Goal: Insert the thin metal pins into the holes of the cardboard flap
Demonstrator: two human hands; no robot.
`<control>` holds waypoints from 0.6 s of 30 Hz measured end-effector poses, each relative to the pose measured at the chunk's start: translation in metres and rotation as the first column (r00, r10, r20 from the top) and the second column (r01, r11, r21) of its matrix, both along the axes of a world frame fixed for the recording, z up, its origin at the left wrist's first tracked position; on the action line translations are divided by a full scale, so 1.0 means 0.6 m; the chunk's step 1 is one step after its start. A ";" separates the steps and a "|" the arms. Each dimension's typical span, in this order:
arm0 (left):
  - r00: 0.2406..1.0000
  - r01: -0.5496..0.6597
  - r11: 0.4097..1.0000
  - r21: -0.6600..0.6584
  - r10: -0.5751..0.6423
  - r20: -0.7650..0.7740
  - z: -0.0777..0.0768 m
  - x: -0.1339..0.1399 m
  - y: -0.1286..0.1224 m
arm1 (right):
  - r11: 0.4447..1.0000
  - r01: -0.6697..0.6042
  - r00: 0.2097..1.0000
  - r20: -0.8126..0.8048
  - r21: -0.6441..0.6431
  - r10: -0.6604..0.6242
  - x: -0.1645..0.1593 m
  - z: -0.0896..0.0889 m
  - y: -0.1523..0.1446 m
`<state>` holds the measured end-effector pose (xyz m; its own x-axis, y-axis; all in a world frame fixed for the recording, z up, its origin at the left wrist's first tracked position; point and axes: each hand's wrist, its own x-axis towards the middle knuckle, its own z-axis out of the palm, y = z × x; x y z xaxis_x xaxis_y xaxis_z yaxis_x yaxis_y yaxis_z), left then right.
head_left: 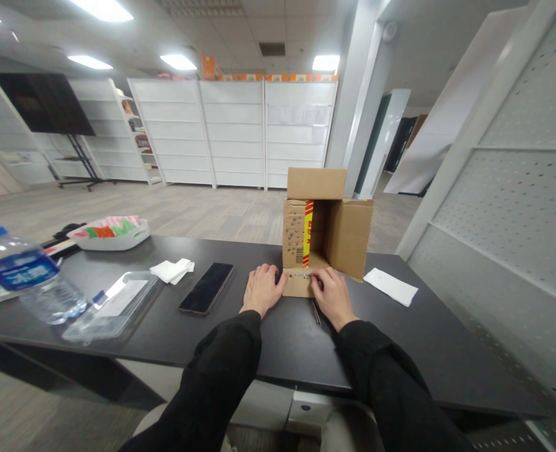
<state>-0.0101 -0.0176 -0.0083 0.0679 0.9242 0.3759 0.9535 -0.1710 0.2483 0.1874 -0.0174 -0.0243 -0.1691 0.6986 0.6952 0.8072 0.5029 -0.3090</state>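
Observation:
A cardboard box (348,238) lies on its side on the dark table, its opening towards me and its flaps spread. Its lower flap (299,289) points at me and bears a row of small round metal pieces (301,274). More such pieces dot the left flap (293,242), beside a yellow and red tape strip (309,235). My left hand (261,290) rests on the table, fingers out, its thumb at the lower flap's left edge. At that flap's right end, my right hand (333,296) is pinched; whatever its fingertips hold is hidden. Beneath it lies a thin dark metal tool (316,312).
Left of my hands are a phone (207,289), a crumpled tissue (172,270), a clear plastic case (118,304), a water bottle (28,276) and a white basket (113,242). A folded white paper (391,286) lies right of the box. A perforated panel (508,207) borders the right side.

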 end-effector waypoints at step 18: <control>1.000 0.003 1.000 0.000 -0.003 -0.002 0.003 0.000 -0.001 | 0.999 0.031 0.999 0.014 -0.013 -0.031 0.000 0.001 -0.003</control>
